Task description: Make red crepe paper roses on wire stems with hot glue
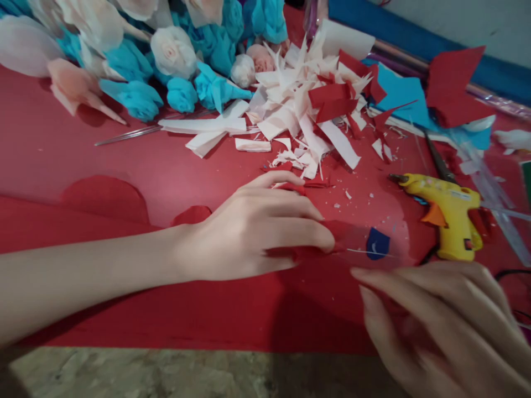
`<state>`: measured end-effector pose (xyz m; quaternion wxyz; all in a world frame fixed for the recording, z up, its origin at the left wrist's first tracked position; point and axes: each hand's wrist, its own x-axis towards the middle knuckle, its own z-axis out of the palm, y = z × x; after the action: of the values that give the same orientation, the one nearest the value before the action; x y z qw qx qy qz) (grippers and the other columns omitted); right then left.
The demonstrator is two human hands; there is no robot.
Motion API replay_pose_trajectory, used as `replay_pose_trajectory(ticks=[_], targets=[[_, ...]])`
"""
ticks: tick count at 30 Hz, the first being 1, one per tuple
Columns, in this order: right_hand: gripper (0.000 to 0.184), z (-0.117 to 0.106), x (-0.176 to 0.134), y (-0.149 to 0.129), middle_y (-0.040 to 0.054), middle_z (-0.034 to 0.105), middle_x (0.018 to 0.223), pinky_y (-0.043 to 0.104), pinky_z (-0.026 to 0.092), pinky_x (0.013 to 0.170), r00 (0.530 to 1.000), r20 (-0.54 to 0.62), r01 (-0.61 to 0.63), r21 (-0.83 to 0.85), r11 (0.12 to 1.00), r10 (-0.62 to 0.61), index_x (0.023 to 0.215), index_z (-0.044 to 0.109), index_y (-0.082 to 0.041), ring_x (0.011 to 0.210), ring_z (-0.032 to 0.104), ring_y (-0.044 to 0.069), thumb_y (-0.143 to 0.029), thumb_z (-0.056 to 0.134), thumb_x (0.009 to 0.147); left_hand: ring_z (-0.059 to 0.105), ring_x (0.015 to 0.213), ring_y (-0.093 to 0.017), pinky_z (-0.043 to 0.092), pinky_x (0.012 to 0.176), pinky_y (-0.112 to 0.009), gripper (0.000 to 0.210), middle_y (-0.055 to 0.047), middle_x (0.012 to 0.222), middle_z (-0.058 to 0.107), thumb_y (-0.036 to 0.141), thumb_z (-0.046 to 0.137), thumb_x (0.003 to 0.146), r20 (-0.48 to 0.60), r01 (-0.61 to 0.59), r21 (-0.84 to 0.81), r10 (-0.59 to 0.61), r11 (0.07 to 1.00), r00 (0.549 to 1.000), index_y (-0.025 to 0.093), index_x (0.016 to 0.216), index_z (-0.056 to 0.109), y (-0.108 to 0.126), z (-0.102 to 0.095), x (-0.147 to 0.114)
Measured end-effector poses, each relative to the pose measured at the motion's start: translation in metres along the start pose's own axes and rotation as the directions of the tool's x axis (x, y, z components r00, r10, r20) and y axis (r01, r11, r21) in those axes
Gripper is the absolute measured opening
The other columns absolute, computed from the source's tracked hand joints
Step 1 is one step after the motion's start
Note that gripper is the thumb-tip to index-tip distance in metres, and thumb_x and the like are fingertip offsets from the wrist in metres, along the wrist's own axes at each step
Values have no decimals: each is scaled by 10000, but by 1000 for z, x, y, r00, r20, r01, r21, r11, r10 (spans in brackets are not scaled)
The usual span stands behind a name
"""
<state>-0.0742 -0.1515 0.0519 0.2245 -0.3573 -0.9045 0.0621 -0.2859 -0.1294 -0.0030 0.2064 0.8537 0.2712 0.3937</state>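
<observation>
My left hand [257, 226] reaches across the table, palm down, fingers apart and slightly bent over red paper. Its fingertips touch or hover just above the red surface; I cannot tell which. A rounded red paper piece [193, 214] shows behind its wrist. My right hand [448, 320] is at the lower right, fingers bent and apart, with nothing visible in them; it is somewhat blurred. Between the hands lie a small dark blue scrap [378, 244] and a thin whitish strand [360, 251]. A yellow glue gun [454, 213] lies beyond my right hand.
Blue paper roses [181, 95] and pale ones [173, 51] crowd the back left. White and red paper scraps [286, 110] heap mid-back, near metal tweezers or a rod [128, 134]. Clear glue sticks [493, 193] lie right. Red sheeting [166, 315] ends at the front edge.
</observation>
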Motion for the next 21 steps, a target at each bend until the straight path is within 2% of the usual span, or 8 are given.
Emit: replay_pose_trajectory(ticks=[3, 6, 10, 16, 21], targets=[[127, -5, 6, 4, 49, 578, 753, 266, 403, 678, 995, -8, -102, -7, 995, 102, 862, 583, -136, 669, 502, 122, -107, 569, 739, 615, 815, -154, 393, 926, -336, 103, -33, 835, 672, 183, 548, 772, 19, 25, -64, -23, 998, 1000, 198, 860, 599, -1, -2, 2], [196, -4, 9, 11, 62, 580, 909, 228, 423, 784, 966, 137, -228, 68, 971, 217, 951, 556, -135, 843, 530, 131, -209, 565, 770, 621, 779, -141, 397, 918, -312, 84, -20, 806, 672, 179, 571, 763, 10, 51, -96, -50, 994, 999, 205, 837, 603, 0, -1, 3], [222, 4, 9, 15, 0, 614, 890, 159, 461, 699, 893, 351, -395, 305, 867, 283, 915, 557, -188, 773, 569, 97, -295, 619, 730, 621, 770, -144, 396, 921, -323, 76, -28, 782, 671, 167, 598, 744, 20, 82, -137, -80, 987, 997, 184, 816, 615, 1, 1, 4], [132, 13, 10, 11, -49, 628, 776, 148, 459, 645, 802, 467, -581, 466, 668, 371, 844, 580, -212, 676, 568, 75, -254, 627, 729, 638, 795, -173, 409, 922, -329, 65, -43, 776, 683, 193, 591, 749, 32, 49, -141, -45, 989, 999, 196, 807, 622, 2, 1, 4], [35, 15, 10, 11, -36, 614, 723, 163, 442, 555, 781, 524, -614, 547, 569, 339, 776, 596, -209, 627, 547, 86, -231, 570, 767, 639, 800, -160, 427, 910, -326, 69, -65, 806, 687, 165, 566, 769, 58, -10, -108, 16, 994, 998, 175, 821, 610, 2, 1, 5]])
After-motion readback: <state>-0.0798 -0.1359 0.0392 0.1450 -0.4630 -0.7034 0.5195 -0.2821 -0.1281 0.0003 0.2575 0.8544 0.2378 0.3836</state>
